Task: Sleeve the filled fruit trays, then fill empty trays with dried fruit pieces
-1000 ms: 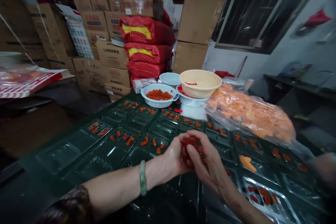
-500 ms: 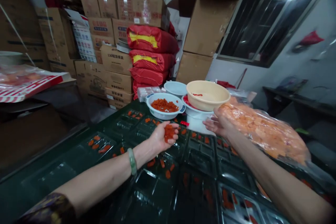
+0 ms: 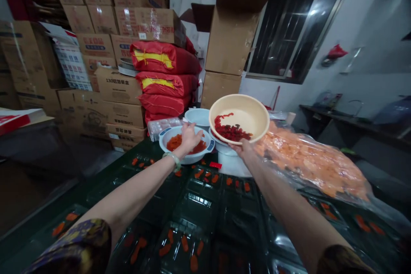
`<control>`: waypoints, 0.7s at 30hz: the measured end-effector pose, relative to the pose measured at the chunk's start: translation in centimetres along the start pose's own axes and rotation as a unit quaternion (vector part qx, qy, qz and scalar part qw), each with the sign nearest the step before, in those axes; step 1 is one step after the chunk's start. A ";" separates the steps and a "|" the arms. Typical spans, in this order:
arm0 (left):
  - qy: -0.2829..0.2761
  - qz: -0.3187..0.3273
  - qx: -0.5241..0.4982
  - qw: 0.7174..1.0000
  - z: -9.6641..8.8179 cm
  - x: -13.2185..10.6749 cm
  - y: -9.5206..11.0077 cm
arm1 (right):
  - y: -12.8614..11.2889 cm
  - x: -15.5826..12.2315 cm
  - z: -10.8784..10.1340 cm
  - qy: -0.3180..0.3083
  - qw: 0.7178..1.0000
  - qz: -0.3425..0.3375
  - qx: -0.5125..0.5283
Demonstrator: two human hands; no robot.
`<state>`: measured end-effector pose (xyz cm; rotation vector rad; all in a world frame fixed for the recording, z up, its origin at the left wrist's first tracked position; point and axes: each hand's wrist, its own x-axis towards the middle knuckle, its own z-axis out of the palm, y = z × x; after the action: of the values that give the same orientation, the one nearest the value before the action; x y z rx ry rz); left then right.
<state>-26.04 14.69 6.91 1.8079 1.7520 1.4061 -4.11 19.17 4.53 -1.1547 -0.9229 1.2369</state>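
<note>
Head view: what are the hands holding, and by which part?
The right hand holds the round cream plastic basin by its lower rim. The left hand is at a round white plastic bowl; whether it holds anything cannot be told.

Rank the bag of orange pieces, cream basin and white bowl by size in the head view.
Largest first: bag, cream basin, white bowl. The raised basin sits nearer the camera, so its lead over the bowl is unsure.
</note>
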 end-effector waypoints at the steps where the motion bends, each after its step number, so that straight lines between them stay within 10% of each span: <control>1: -0.002 0.036 0.014 0.999 0.3 0.2 1.1 | 0.3 -0.6 -0.1 0.026 1.000 0.002 0.015; 8: -0.175 0.140 0.121 0.967 1.9 2.7 5.2 | -0.4 -6.2 3.1 0.031 0.997 0.026 0.066; 16: -0.321 0.009 0.226 0.920 -0.5 3.1 -3.0 | 3.0 -9.6 13.1 0.038 0.988 0.134 0.074; 21: -0.327 0.011 0.191 0.926 -2.0 2.0 -5.4 | 2.8 -9.5 14.5 0.007 0.981 0.189 0.033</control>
<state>-31.31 16.89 4.81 2.1470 1.6868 0.3673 -19.96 11.82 5.49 -1.3226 -0.6626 1.5490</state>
